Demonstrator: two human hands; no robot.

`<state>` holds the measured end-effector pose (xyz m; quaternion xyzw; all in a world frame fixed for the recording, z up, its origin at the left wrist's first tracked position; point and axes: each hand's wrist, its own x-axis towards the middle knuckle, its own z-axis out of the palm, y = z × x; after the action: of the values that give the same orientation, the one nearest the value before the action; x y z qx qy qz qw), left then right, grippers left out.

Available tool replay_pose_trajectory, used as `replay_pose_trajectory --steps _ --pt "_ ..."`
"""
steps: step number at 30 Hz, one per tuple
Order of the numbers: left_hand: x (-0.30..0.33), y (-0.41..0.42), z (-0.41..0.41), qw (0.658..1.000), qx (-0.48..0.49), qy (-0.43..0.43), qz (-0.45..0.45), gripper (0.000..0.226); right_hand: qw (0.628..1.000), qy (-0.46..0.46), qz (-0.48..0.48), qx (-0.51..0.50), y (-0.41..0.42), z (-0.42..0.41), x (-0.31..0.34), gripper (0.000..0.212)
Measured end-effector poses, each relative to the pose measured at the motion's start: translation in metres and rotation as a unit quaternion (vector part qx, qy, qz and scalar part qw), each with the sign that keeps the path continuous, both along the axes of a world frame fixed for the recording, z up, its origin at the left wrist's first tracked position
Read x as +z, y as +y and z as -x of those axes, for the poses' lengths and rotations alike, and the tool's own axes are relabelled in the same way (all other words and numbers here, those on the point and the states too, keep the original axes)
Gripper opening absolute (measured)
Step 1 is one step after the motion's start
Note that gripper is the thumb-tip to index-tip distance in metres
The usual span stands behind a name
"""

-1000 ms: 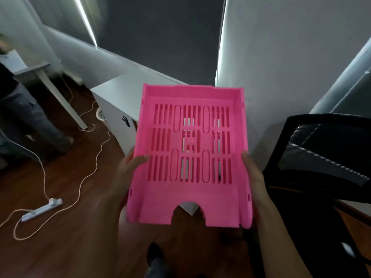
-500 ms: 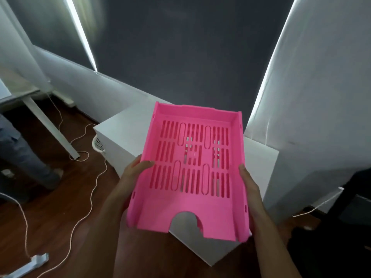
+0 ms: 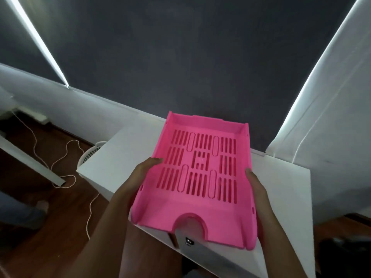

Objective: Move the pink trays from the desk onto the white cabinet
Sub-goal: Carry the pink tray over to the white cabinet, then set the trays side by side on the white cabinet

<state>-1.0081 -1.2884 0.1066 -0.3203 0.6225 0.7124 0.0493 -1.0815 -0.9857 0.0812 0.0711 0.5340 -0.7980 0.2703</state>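
A person holds one pink tray point(image 3: 200, 177) in both bare hands above the white cabinet point(image 3: 281, 187). The left hand point(image 3: 138, 177) takes the tray's left side wall about halfway along: its thumb lies over the rim onto the slotted floor, and the rest of the fingers are hidden beneath, so the grip is closed on the wall. The right hand point(image 3: 259, 195) takes the right side wall at much the same place, thumb pressed along the outer rim and fingers out of sight under the tray; this grip is likewise closed on the tray.

The tray sits roughly level, its back wall pointing away toward the dark blind point(image 3: 180, 57) and its notched front edge nearest the person. That front edge overhangs the cabinet's near edge. Whether the tray's underside touches the cabinet top cannot be told.

To the left, a white cord point(image 3: 60, 157) trails across the wooden floor point(image 3: 50, 227), and a white slatted basket point(image 3: 90, 155) stands against the cabinet's side.
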Motion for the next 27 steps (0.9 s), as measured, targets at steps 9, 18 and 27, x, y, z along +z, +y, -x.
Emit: replay_pose_trajectory --steps 9,18,27 --pt "0.014 -0.039 0.081 0.994 -0.101 0.006 0.034 0.043 0.998 -0.001 -0.026 -0.055 -0.044 0.022 0.005 0.049" --pt "0.005 -0.065 0.097 0.983 -0.168 0.07 0.011 0.027 0.983 0.027 -0.108 -0.143 -0.064 0.013 0.012 0.038" --pt "0.027 -0.054 0.086 0.95 -0.222 0.216 -0.02 0.034 0.967 0.132 -0.136 -0.172 -0.069 -0.016 0.039 0.035"
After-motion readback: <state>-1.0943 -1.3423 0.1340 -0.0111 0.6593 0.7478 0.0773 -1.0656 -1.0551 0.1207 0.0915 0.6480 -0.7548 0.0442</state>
